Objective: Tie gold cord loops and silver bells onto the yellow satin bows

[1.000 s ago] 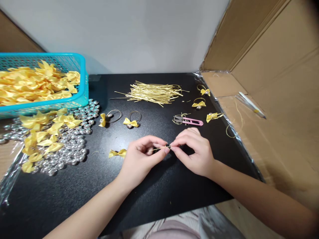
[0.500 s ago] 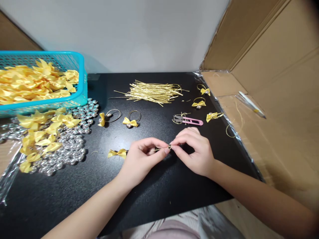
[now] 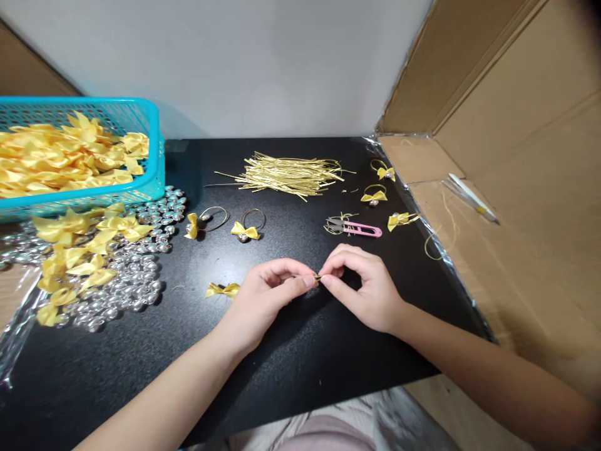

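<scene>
Gold wire (image 3: 318, 277), barely showing, is pinched at both ends between thumb and forefinger of the left hand (image 3: 263, 299) and right hand (image 3: 365, 289), fingertips almost meeting above the table (image 3: 291, 376), likely to steady so thin a piece. A bow (image 3: 223, 290) and snips (image 3: 357, 228) lie near, within easy reach.

One basket (image 3: 157, 156), one snips (image 3: 359, 229), one white tool (image 3: 472, 197), one bundle (image 3: 286, 174) of ties, one pinched tie (image 3: 318, 277). Four bow rings (image 3: 248, 227), two ringless bows (image 3: 223, 289). Heaped bows (image 3: 79, 250) and beads (image 3: 136, 282): uncountable.
</scene>
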The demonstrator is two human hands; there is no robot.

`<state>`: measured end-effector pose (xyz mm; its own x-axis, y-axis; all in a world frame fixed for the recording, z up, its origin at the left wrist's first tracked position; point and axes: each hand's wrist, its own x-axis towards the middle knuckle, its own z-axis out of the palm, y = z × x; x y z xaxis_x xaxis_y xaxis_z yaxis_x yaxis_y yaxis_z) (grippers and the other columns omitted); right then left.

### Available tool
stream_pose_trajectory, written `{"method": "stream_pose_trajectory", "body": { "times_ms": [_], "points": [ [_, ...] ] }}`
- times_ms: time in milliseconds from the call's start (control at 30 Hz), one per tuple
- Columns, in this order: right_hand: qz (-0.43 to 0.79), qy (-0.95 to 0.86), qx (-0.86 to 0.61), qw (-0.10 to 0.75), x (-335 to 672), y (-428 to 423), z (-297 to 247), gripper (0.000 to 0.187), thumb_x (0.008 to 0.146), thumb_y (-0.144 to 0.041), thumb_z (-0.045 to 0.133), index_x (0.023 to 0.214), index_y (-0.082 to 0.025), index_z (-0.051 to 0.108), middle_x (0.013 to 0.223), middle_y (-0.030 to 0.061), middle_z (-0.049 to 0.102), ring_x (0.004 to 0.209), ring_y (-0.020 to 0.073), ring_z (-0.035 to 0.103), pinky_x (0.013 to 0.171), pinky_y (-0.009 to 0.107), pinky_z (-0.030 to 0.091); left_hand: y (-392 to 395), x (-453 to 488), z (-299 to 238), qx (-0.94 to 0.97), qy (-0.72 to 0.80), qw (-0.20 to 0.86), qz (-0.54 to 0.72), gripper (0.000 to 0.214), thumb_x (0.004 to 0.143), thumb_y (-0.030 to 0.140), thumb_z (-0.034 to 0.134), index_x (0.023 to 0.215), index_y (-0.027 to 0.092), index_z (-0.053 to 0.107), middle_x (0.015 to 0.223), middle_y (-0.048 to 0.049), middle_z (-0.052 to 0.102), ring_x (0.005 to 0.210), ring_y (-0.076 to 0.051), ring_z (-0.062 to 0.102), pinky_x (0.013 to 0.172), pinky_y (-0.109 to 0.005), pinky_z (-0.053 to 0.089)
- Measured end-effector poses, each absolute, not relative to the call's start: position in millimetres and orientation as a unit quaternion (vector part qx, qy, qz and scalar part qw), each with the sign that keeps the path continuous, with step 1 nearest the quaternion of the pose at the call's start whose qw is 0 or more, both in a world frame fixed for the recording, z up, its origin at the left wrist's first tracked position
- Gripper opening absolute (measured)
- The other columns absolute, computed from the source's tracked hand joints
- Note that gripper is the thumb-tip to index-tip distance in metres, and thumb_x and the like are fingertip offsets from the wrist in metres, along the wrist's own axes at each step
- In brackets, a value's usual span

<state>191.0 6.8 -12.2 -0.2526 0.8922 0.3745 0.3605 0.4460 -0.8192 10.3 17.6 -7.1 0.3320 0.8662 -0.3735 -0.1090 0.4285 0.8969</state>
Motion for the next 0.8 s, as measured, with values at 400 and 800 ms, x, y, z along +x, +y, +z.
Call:
{"method": "stream_pose_trajectory", "body": {
  "times_ms": [400, 800],
  "points": [
    [0.359, -0.711, -0.433, 0.421, 186.7, 8.4, -12.2, 0.012, 0.082, -0.01, 0.059, 0.072, -0.017, 0.061, 0.069, 0.0, 0.06, 0.063, 0.0112, 0.056, 0.06, 0.024, 0.046, 20.1, 7.3, -5.1, 0.379, 0.452, 0.755, 0.288, 0.014, 0.07, 0.031, 0.075, 0.068, 0.018, 0.07, 0.064, 0.0027, 0.056, 0.052, -0.007, 0.032, 0.047, -0.022, 0.021],
    [0.236, -0.738, -0.441, 0.453, 185.9, 6.7, -13.2, 0.009, 0.078, -0.011, 0.063, 0.076, -0.019, 0.06, 0.07, -0.0002, 0.063, 0.066, 0.014, 0.059, 0.066, 0.031, 0.046, 20.5, 7.9, -5.1, 0.325, 0.44, 0.792, 0.271, 0.027, 0.066, 0.037, 0.079, 0.064, 0.015, 0.064, 0.054, 0.0074, 0.03, 0.052, -0.008, 0.018, 0.045, -0.021, 0.015]
  ]
}}
